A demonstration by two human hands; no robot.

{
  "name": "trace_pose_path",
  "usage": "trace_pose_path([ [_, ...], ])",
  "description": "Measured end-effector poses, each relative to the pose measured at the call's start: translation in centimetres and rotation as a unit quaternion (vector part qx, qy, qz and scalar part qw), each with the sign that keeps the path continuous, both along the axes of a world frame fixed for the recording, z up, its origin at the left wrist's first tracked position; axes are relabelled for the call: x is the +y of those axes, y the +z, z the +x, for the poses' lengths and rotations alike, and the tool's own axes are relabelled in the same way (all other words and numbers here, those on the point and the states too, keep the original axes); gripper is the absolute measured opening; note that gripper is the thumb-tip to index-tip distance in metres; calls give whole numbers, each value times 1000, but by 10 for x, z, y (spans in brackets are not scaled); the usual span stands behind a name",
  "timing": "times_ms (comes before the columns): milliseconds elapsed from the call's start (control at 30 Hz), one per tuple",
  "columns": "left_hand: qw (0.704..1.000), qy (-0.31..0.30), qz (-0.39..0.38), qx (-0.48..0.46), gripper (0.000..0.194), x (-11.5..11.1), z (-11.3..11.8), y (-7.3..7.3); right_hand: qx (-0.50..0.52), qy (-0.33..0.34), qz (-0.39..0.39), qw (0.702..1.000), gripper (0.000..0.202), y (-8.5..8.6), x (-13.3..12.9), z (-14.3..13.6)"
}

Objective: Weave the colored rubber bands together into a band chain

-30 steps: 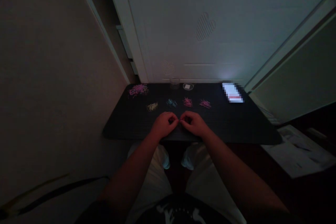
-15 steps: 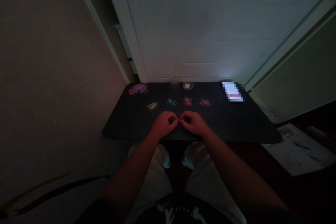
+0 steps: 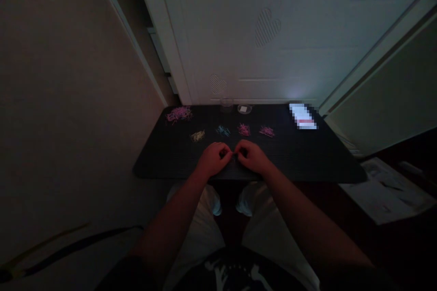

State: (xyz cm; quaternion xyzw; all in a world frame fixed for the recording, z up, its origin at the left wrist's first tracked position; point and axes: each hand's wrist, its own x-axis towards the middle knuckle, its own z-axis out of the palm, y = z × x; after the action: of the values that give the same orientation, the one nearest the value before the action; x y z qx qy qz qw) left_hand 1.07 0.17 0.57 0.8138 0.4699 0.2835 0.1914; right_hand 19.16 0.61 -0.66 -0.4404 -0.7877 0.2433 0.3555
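My left hand point(image 3: 215, 159) and my right hand point(image 3: 251, 157) are held close together above the near part of the dark table point(image 3: 164, 159). Each has thumb and forefinger closed in a pinch, the fingertips almost meeting. Whatever they pinch is too small and dark to name. Just beyond the hands lie small piles of thin strands: a yellowish pile point(image 3: 197, 136), a blue pile point(image 3: 223, 131), a pinkish-red pile point(image 3: 243, 129) and a pink-purple pile point(image 3: 266, 131). A larger mixed pile point(image 3: 179, 114), mostly pink and purple, sits at the far left corner.
At the back edge stand a clear round container point(image 3: 226, 105) and a clear lid point(image 3: 244, 109) with a white label. A lit phone point(image 3: 303, 116), blurred out, lies at the far right. A white door point(image 3: 218, 32) rises behind the table; a wall point(image 3: 68, 100) is on the left.
The fingertips have drawn slightly apart, leaving a small gap between my hands. The piles lie as before; the whole view has shifted a little.
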Motion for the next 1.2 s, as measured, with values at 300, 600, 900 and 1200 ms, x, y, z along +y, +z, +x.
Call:
trace_pose_path([
  [300,1000,1,-1,-7,12,0,0,0,27,18,-2,999,15,0,2,2],
  [600,1000,-2,3,-2,14,0,0,1,10,-39,0,999,12,0,1,-1],
  [900,1000,4,2,-8,14,0,0,-1,22,-26,5,999,12,0,-1,0],
  [1200,1000,9,8,3,17,1,-1,-1,26,-17,9,999,10,0,0,0],
])
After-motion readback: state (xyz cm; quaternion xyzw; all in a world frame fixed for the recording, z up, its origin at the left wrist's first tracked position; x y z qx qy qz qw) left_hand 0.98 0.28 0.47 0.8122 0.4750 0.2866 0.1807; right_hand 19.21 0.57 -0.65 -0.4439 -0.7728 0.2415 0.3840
